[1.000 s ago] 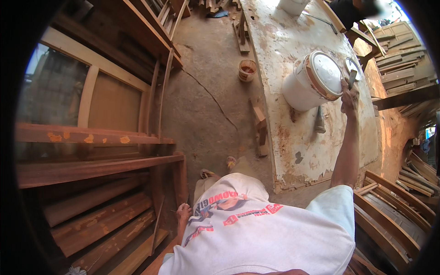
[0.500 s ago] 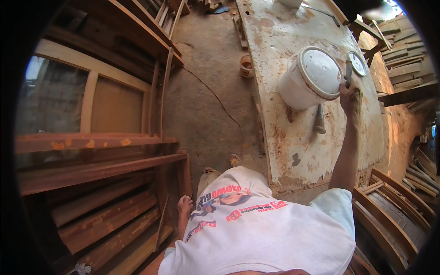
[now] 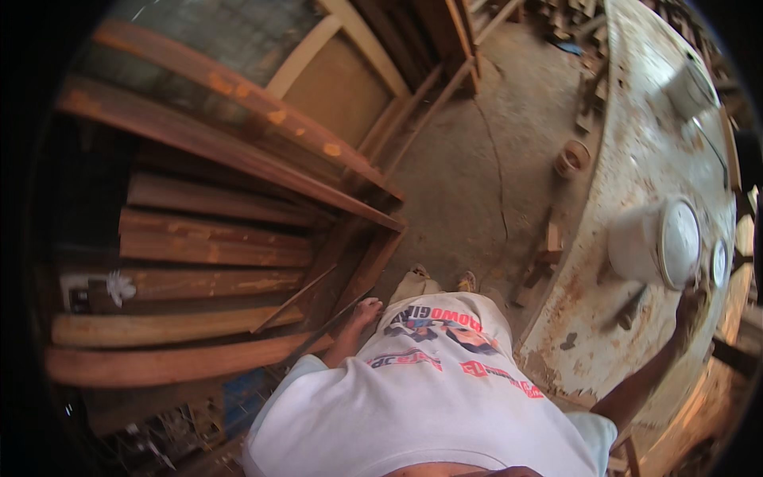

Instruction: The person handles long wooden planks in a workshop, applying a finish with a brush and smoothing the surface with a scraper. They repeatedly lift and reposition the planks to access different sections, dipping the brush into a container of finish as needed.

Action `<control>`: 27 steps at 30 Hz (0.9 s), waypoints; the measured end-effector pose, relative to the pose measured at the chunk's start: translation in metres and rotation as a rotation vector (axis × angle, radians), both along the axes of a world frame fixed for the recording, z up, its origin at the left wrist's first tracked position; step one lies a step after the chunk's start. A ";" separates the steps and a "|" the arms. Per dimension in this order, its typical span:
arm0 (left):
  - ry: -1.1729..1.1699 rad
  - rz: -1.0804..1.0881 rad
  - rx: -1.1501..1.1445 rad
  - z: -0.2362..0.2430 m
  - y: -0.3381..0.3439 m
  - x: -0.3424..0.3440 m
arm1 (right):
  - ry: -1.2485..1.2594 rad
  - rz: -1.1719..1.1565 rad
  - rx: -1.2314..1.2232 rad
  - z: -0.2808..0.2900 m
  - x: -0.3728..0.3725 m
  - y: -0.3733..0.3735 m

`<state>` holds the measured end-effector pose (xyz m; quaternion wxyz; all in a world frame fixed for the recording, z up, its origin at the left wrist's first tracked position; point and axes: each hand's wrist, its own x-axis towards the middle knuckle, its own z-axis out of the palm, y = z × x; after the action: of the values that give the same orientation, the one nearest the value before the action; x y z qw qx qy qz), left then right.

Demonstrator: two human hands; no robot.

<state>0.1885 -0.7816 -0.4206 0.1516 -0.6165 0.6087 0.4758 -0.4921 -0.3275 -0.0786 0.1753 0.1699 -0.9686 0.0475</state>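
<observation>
Both hands are well apart: my right hand [image 3: 690,304] reaches out over the paint-stained table [image 3: 636,159], just beside the white bucket [image 3: 656,244] at the far right (its grip looks closed, though I cannot tell on what), while my left hand [image 3: 364,312] hangs loose near the stacked wooden frames [image 3: 214,238].

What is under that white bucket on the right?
The white bucket stands on a paint-stained workbench, beside the right hand. A dark tool lies on the bench near it. The bucket's base hides anything directly beneath.
</observation>
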 end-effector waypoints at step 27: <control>0.587 0.574 -0.882 0.188 -0.278 -0.058 | -0.908 1.131 -0.100 -0.059 0.318 -0.549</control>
<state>0.1308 -1.0592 -0.2330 -0.4271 -0.6041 0.5742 0.3507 -0.1740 -0.8761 -0.1374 -0.2879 0.6002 -0.7063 0.2408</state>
